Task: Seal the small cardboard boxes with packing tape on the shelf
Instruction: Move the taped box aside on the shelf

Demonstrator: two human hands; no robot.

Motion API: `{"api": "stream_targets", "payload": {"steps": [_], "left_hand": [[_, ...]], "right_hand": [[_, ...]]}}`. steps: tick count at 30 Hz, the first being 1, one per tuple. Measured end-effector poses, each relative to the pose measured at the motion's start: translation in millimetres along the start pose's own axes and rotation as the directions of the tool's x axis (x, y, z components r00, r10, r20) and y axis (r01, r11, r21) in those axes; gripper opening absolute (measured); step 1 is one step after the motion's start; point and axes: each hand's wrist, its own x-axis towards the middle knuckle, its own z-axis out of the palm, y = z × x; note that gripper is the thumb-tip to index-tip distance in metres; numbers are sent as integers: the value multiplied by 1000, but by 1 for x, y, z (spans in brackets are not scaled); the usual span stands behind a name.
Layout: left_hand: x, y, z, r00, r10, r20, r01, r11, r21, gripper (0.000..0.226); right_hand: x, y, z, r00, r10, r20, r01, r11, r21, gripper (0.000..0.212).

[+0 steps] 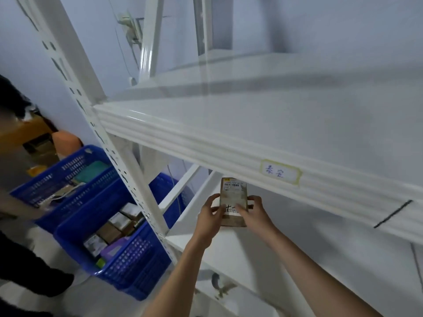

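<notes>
A small cardboard box (233, 202) is held between both hands just under the front lip of the upper shelf (229, 154), toward 6 o'clock in the view. The left hand (211, 212) is curled against its left edge and the right hand (254, 211) against its right edge, so each grip is clamped on the box; no tape can be seen.

A slip is judged the main risk: the box is held only by its sides over the lower shelf (229, 245), and if one grip were loosened to fetch tape, it could tip off. A knock against the shelf lip above is also possible.

The box is seen as flat, brown and matt, with a white barcode label (print too small to read). The shelving is smooth, glossy white metal with a ribbed front edge and a slotted upright (114, 161). At 8 o'clock, perforated blue plastic baskets (128, 255) hold more small boxes. Farther off, a handwritten tag (280, 172) is stuck on the lip.
</notes>
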Motion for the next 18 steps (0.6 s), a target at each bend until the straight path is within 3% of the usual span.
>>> {"api": "stream_targets", "payload": {"steps": [5,11,18], "left_hand": [[43,-18,-15,997,58,41,-63,992,108,26],[80,-36,-34,987,146,63,-157,953,258,18],[105,-44,-43,905,347,246,-424,778,463,27]], "right_hand": [[10,7,26,980,-199,10,193,935,-299,92],[38,5,58,969,-201,-140,111,870,-480,47],[66,-5,79,976,-149,-161,32,824,-566,36]]}}
